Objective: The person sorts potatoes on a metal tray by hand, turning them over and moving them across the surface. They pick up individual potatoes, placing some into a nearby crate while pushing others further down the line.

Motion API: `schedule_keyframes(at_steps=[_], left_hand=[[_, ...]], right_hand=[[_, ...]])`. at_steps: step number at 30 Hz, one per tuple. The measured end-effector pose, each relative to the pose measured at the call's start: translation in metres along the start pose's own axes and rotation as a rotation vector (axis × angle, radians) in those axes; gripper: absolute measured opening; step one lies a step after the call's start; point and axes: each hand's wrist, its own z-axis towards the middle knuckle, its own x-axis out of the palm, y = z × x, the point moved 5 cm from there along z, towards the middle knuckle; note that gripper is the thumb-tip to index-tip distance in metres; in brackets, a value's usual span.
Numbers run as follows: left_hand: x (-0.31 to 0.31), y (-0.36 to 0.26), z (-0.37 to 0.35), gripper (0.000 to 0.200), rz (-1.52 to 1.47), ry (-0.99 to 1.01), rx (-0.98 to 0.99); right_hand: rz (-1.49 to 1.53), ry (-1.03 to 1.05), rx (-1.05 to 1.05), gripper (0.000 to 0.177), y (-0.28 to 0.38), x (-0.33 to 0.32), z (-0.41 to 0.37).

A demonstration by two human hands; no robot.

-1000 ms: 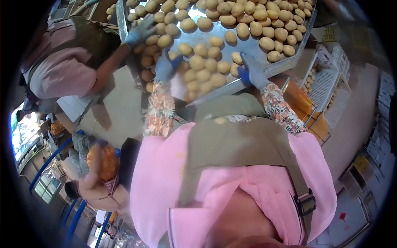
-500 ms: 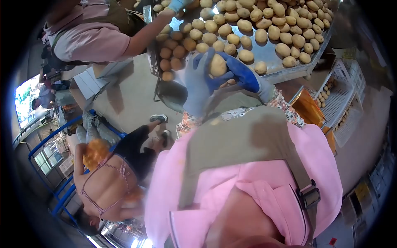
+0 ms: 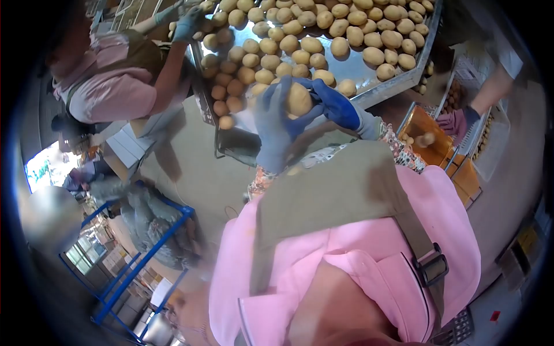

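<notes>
In blue-and-grey work gloves, both my hands close around one large potato (image 3: 299,100) above the near edge of the metal sorting table (image 3: 375,95). My left hand (image 3: 277,124) wraps its left side, fingers up. My right hand (image 3: 340,109) presses its fingertips against the right side. Many loose potatoes (image 3: 340,46) lie on the table beyond my hands, several in shadow at the left end. Something whitish and blurred (image 3: 247,120) shows beside my left hand; I cannot make out what it is.
At left, a co-worker's gloved hand (image 3: 187,24) is over the table's end. Another person's gloved hand (image 3: 456,124) is at right, near an orange-lined container (image 3: 424,135) and white plastic crates (image 3: 466,75) holding potatoes. A blue metal frame (image 3: 147,254) stands lower left.
My view has shifted, and both hands still hold the potato. A person's arm has come in at the right by the orange-lined container. The left co-worker's hand has moved away leftward.
</notes>
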Motion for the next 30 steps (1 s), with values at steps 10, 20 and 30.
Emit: schedule_keyframes(at_steps=[10,20,30], left_hand=[[0.026,-0.01,0.004,0.078,-0.006,0.21,0.126],[0.04,-0.01,0.01,0.083,0.083,0.311,0.173],[0.067,0.051,0.015,0.044,-0.288,0.377,-0.094]], right_hand=[[0.559,-0.263,0.12,0.045,0.008,0.005,-0.032],[0.111,-0.085,-0.001,0.055,0.0,-0.014,-0.005],[-0.773,-0.222,0.03,0.034,-0.096,-0.085,0.028]])
